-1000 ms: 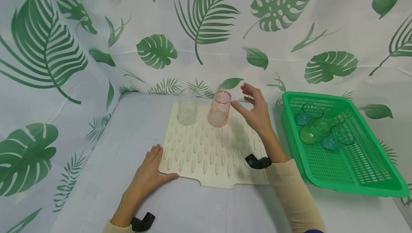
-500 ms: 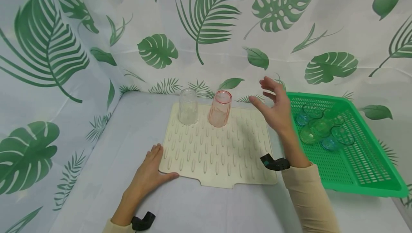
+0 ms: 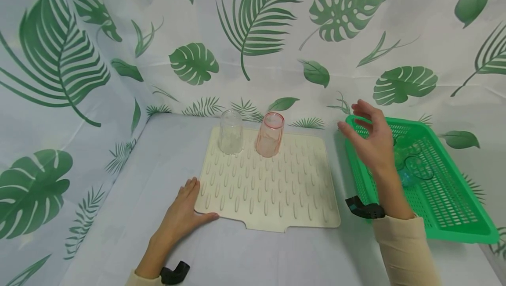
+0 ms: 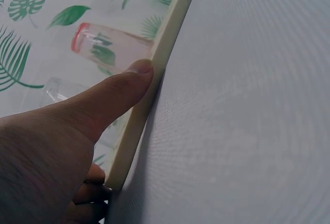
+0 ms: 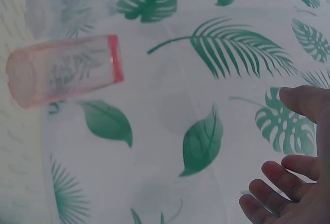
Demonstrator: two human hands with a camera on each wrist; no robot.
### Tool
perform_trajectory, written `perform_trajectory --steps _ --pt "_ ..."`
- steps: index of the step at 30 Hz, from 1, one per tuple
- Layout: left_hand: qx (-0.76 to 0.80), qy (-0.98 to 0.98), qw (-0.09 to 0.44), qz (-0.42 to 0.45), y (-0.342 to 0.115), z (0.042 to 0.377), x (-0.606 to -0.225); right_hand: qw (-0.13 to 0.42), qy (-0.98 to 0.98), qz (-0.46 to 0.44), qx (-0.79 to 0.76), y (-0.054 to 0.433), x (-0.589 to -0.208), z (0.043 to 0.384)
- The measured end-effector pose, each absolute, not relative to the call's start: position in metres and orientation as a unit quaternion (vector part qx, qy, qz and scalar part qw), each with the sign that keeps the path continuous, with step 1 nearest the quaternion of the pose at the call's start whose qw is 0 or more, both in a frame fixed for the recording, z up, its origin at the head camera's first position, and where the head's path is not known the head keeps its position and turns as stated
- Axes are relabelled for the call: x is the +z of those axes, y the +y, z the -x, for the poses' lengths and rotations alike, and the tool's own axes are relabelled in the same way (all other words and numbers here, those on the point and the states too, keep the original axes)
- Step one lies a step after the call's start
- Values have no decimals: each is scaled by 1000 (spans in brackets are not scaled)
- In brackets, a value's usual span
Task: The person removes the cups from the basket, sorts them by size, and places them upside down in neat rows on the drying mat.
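Note:
My left hand point(image 3: 180, 210) rests at the near left corner of a cream drying mat point(image 3: 272, 189), its thumb along the front edge and its fingers by the left side. In the left wrist view the thumb point(image 4: 116, 92) touches the mat's edge. At the back of the mat stand a clear glass point(image 3: 231, 134) and a pink glass point(image 3: 270, 136), side by side. My right hand point(image 3: 373, 141) is above the left side of a green basket point(image 3: 454, 198), fingers spread and loosely bent, holding nothing. In the right wrist view the pink glass point(image 5: 67, 69) is apart from this hand.
Several blue and green glasses point(image 3: 419, 167) are in the basket, partly hidden by my right hand. A white tablecloth point(image 3: 158, 154) covers the table. Behind it hangs a white backdrop with printed green leaves point(image 3: 193, 64).
My right hand has moved from beside the pink glass rightward to over the basket, with nothing in it. My left hand, the mat and both standing glasses stay put.

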State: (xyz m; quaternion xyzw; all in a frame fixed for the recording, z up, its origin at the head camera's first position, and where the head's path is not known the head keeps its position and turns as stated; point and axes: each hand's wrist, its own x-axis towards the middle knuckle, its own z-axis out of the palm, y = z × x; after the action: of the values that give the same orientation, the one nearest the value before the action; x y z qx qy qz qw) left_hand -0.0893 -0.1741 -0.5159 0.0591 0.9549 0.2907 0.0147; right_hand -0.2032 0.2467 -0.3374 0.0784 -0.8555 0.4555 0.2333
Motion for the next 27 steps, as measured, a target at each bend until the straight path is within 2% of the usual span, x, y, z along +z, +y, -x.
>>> perform_trajectory --steps 21,27 --pt "280 958 5 -66 -174 87 -517 243 -866 101 426 340 -338 186" --pt "277 959 0 -65 -174 87 -516 224 -880 134 396 366 -341 190"
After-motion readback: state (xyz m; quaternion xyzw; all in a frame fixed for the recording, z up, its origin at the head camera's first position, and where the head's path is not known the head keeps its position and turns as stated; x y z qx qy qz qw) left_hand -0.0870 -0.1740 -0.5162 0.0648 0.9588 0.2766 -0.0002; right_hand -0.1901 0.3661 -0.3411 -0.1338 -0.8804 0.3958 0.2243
